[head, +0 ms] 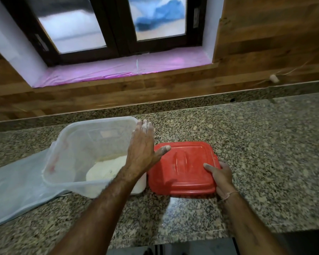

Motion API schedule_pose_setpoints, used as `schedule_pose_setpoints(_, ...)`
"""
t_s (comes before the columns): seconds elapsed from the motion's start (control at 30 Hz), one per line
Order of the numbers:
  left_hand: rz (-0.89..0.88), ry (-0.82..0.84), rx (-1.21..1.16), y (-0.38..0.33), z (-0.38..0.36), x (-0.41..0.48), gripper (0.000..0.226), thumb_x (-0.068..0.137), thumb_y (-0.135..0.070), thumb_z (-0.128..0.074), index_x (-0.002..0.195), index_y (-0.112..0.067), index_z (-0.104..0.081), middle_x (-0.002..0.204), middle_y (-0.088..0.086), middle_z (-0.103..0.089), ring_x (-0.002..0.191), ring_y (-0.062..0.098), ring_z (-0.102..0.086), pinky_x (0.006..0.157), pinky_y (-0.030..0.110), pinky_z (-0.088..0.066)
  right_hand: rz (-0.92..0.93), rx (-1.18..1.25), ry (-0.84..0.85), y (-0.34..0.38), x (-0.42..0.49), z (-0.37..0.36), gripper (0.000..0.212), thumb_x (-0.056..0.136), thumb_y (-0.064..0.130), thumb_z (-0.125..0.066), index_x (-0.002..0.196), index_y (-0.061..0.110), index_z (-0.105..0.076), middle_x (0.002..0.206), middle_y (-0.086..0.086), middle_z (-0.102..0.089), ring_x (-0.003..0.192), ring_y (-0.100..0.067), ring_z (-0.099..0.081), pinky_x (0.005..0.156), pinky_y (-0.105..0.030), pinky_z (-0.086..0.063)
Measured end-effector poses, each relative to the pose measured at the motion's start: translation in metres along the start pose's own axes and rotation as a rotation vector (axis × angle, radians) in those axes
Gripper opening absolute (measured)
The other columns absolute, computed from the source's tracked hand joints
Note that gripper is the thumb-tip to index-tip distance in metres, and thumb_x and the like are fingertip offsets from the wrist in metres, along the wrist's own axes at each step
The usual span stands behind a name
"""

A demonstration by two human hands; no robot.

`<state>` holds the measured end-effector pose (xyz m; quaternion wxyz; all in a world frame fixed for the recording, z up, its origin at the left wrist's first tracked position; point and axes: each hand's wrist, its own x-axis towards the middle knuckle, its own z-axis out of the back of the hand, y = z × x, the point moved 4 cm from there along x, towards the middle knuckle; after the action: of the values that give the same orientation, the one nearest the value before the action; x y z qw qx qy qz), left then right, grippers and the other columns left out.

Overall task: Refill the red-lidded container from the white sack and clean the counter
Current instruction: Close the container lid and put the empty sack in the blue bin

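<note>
A clear square plastic container point(66, 153) stands uncovered on the granite counter, with white flour point(107, 168) heaped in its bottom. Right beside it the red lid point(184, 168) lies on the counter. My left hand point(142, 144) is flat and dusted with flour, its fingers spread along the container's right wall and its thumb resting on the lid's left edge. My right hand point(221, 175) grips the lid's right near corner. The pale sack point(13, 188) lies flattened on the counter, left of and partly under the container.
The speckled granite counter point(265, 153) runs to a wooden backsplash, with a dark-framed window above a pink-lined sill point(118, 70). A small white plug on a cord point(274, 78) hangs on the wall at the right. The counter's front edge is near me.
</note>
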<state>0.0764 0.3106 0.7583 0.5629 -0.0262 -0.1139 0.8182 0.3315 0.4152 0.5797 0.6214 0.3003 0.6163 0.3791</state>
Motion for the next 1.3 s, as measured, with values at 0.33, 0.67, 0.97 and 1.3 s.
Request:
schedule_pose_setpoints(0.33,0.027,-0.002,-0.332,0.007,0.023,-0.001,0.093,0.095,-0.073,-0.033,0.163,-0.013,-0.012,0.171,0.011,-0.008,0.159,0.023,-0.002,0.126,0.048,-0.003,0.210,0.384,-0.003,0.096,-0.030,0.052,0.058,0.081,0.018,-0.081,0.135,0.015,-0.063,0.119,-0.013,-0.073,0.090,-0.022,-0.078,0.062,-0.034,-0.062)
schedule_pose_setpoints(0.67,0.251,-0.279,-1.004,0.111,0.126,-0.024,0.082,0.089,-0.062,-0.065,0.157,-0.030,-0.031,0.142,-0.006,-0.051,0.118,0.014,-0.062,0.101,0.038,-0.053,0.410,0.326,0.319,0.189,-0.155,-0.096,0.041,0.088,0.013,-0.075,0.128,0.012,-0.066,0.110,-0.011,-0.077,0.089,-0.021,-0.077,0.070,-0.037,-0.064)
schedule_pose_setpoints(0.97,0.524,-0.238,-0.912,0.267,0.110,-0.082,0.085,0.083,-0.063,-0.068,0.154,-0.027,-0.039,0.150,0.004,-0.052,0.127,0.027,-0.058,0.105,0.050,-0.051,0.599,-0.131,0.137,0.145,-0.223,-0.226,0.031,0.094,0.023,-0.069,0.122,0.013,-0.065,0.102,-0.001,-0.070,0.080,-0.006,-0.065,0.045,-0.005,-0.044)
schedule_pose_setpoints(1.3,0.512,-0.066,-0.936,0.274,0.087,-0.080,0.087,0.089,-0.062,-0.060,0.161,-0.028,-0.024,0.155,0.009,-0.047,0.125,0.030,-0.060,0.098,0.048,-0.056,0.624,-0.413,-0.052,0.112,-0.226,-0.226,0.034,0.100,0.031,-0.058,0.130,0.015,-0.056,0.114,-0.002,-0.063,0.082,0.000,-0.057,0.056,-0.011,-0.041)
